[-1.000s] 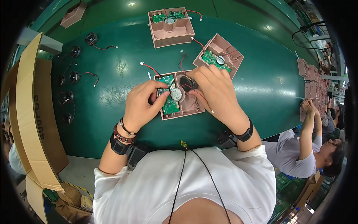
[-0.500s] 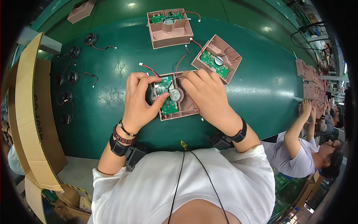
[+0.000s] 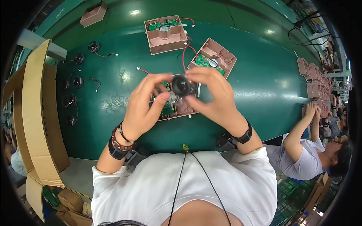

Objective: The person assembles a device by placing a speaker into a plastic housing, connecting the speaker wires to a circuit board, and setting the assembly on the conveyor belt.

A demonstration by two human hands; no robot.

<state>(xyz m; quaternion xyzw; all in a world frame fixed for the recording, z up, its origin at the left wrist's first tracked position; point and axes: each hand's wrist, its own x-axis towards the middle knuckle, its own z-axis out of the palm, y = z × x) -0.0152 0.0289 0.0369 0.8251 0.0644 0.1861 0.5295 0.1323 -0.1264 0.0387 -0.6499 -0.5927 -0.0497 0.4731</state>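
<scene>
My right hand [image 3: 218, 93] grips a small round black speaker [image 3: 181, 86] between thumb and fingers, lifted over a pink plastic housing [image 3: 185, 109]. A red and black wire [image 3: 184, 60] runs from the speaker toward the far side. To its left, my left hand [image 3: 140, 101] curves with thumb and fingers apart; its fingertips come close to the speaker's edge, and nothing shows in its grasp. Below the hands, a green circuit board [image 3: 168, 110] with a round silver part [image 3: 173, 98] sits in the housing's left side. The hands cover much of the housing.
Two more pink housings with boards, one upright [image 3: 166, 40] and one turned [image 3: 222, 56], lie beyond my hands. Several black speakers [image 3: 78, 81] with wires lie at left, near an open cardboard box [image 3: 36, 113]. At right, a person [image 3: 305, 150] reaches toward stacked pink housings [image 3: 313, 73].
The black speaker has come up into view in my right hand, over the housing. My left hand's fingers have lifted off the circuit board and spread.
</scene>
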